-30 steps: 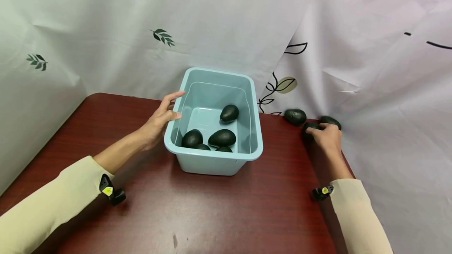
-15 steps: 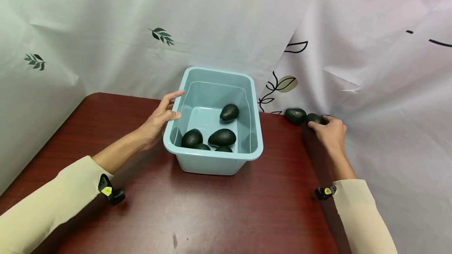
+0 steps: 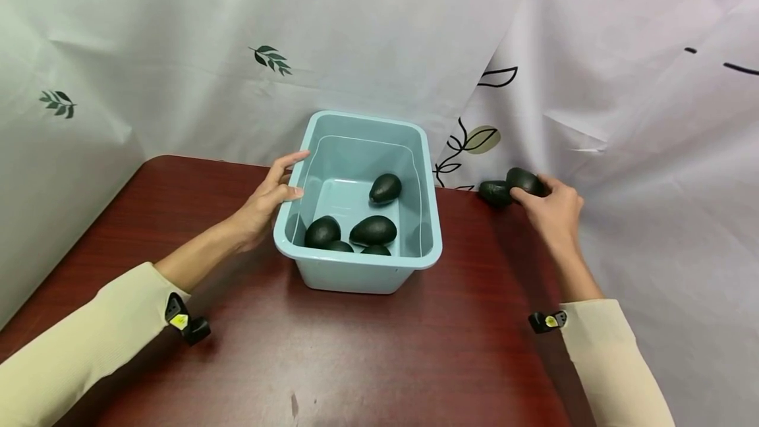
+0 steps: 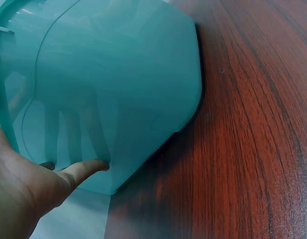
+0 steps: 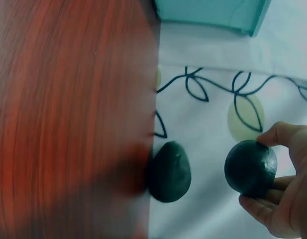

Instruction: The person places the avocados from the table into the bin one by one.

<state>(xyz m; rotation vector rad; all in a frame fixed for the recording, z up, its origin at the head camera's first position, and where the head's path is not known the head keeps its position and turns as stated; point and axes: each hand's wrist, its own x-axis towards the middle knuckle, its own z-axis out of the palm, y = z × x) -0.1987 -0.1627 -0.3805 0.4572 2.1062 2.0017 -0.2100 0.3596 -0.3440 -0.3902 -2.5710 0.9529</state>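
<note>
My right hand (image 3: 554, 213) pinches a dark green avocado (image 3: 524, 182) between thumb and fingers at the table's right back edge. The right wrist view shows this avocado (image 5: 250, 168) held at its end, apart from another avocado (image 5: 170, 172) standing at the table edge beside the cloth. My left hand (image 3: 261, 213) touches the left side of a light blue plastic bin (image 3: 350, 275), index finger and thumb at its rim. In the left wrist view its thumb (image 4: 88, 169) rests against the bin's outer wall. Several avocados, including one avocado (image 3: 385, 188), lie inside the bin.
The bin stands on a dark red wood-grain table (image 3: 356, 361), close to the back. A white cloth (image 3: 385, 31) with leaf prints hangs behind the table and along both sides. Black wrist cameras sit on both cuffs.
My right hand has lifted the avocado up and slightly back. Another avocado, seen beside that hand a second ago, is now out of sight. My left hand has stayed on the bin.
</note>
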